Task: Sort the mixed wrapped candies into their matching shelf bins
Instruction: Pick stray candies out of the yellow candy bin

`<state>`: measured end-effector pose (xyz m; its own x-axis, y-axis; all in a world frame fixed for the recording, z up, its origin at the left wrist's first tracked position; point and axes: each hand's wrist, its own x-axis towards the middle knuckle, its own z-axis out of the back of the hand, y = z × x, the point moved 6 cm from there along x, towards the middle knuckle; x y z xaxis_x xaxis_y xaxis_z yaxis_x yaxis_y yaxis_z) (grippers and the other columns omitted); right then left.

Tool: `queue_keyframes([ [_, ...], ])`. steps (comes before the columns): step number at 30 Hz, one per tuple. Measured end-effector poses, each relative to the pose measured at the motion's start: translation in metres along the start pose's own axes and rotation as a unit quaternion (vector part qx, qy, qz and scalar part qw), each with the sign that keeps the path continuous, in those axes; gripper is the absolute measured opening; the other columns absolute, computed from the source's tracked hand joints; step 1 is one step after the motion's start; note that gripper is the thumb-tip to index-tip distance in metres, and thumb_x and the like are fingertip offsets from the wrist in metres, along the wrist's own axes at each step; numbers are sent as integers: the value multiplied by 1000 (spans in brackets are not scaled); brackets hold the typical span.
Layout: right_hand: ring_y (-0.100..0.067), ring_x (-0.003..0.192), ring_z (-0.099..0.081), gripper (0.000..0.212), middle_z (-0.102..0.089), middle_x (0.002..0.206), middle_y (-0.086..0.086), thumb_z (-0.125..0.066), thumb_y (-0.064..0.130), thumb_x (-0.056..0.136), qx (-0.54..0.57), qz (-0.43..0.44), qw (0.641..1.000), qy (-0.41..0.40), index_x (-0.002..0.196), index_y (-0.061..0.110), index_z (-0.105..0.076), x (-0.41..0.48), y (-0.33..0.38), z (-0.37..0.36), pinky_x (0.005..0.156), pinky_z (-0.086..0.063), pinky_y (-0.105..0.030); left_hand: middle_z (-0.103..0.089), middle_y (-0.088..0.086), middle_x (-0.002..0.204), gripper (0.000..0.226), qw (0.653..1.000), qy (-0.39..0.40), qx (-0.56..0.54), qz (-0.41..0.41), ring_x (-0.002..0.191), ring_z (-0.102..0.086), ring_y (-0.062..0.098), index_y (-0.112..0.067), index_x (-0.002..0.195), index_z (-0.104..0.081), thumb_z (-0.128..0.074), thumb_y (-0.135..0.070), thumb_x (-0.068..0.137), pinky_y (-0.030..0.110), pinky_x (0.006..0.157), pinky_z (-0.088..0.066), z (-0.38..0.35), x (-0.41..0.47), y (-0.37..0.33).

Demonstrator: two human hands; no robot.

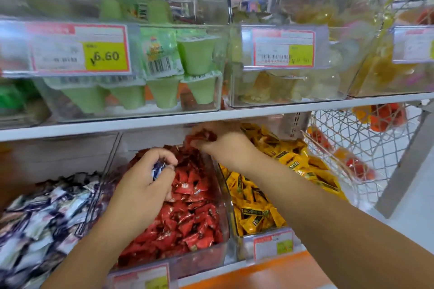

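Observation:
Three clear bins stand side by side on the lower shelf. The left bin holds blue-and-white wrapped candies, the middle bin red ones, the right bin yellow ones. My left hand hovers over the red bin and pinches a blue-and-white candy between thumb and fingers. My right hand reaches to the back of the shelf, above the divide between red and yellow bins, gripping red candies.
The upper shelf hangs just above my right hand and carries clear bins of green jelly cups and yellowish sweets. A white wire basket with orange packs stands to the right. Price tags line the bin fronts.

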<state>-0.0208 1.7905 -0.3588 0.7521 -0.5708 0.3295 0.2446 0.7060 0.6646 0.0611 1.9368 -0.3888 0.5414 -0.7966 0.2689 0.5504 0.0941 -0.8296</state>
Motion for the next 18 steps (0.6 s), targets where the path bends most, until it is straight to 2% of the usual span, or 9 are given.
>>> queue_keyframes([
  [3,-13,92,-59,38,-65,108,0,-71,31,85,7,-48,997,57,118,14,-64,15,-16,-3,86,-45,-24,-61,1,59,20,1000,8,12,3,47,-50,9,-39,87,-52,-46,-23,96,29,51,-39,0,-1,3],
  [6,-24,107,-59,33,-64,114,-7,-54,34,96,-115,-146,982,43,119,12,-61,17,-59,35,92,-46,-30,-68,-2,65,21,1000,21,20,-3,62,-62,32,-42,89,-52,-47,-23,93,43,65,-50,-7,2,2],
  [7,-26,112,-56,34,-62,116,-10,-47,35,99,-164,-163,973,29,121,13,-59,16,-72,52,92,-43,-29,-69,-4,67,22,999,27,25,-4,65,-62,35,-43,89,-52,-47,-22,92,44,66,-51,-10,4,2],
  [10,-21,122,-48,24,-59,119,-2,-45,22,100,-250,-201,947,34,115,15,-62,8,-113,95,83,-33,-11,-68,-8,75,30,998,37,30,-29,56,-58,23,-47,92,-52,-48,-18,92,34,56,-45,-23,11,-3],
  [11,-19,122,-49,21,-61,121,0,-47,21,99,-258,-217,940,47,110,16,-64,4,-126,103,84,-32,-11,-66,-5,75,32,998,42,28,-45,56,-57,22,-49,94,-52,-47,-17,92,35,55,-45,-27,11,-7],
  [13,-20,116,-54,26,-63,124,-2,-48,28,99,-284,-239,925,79,112,18,-68,-3,-146,109,90,-37,-22,-62,5,72,31,996,51,29,-67,53,-53,22,-51,98,-51,-44,-21,93,37,52,-43,-37,14,-12],
  [15,-21,105,-60,27,-63,123,0,-51,34,97,-267,-254,925,89,118,26,-67,-8,-157,105,83,-43,-27,-59,10,72,29,996,61,25,-63,50,-47,21,-52,99,-51,-43,-26,94,35,49,-40,-48,23,-9],
  [16,-21,103,-60,29,-61,126,1,-51,35,97,-256,-250,929,91,123,29,-63,-9,-159,100,78,-43,-26,-60,8,75,28,996,56,29,-61,53,-49,20,-54,99,-52,-44,-28,93,35,53,-44,-52,27,-7],
  [18,-20,104,-58,39,-54,136,-1,-51,36,97,-250,-250,930,104,135,33,-51,-5,-163,92,78,-43,-25,-63,-5,87,23,996,15,37,-77,66,-58,11,-57,96,-55,-47,-37,88,39,73,-53,-54,38,-6],
])
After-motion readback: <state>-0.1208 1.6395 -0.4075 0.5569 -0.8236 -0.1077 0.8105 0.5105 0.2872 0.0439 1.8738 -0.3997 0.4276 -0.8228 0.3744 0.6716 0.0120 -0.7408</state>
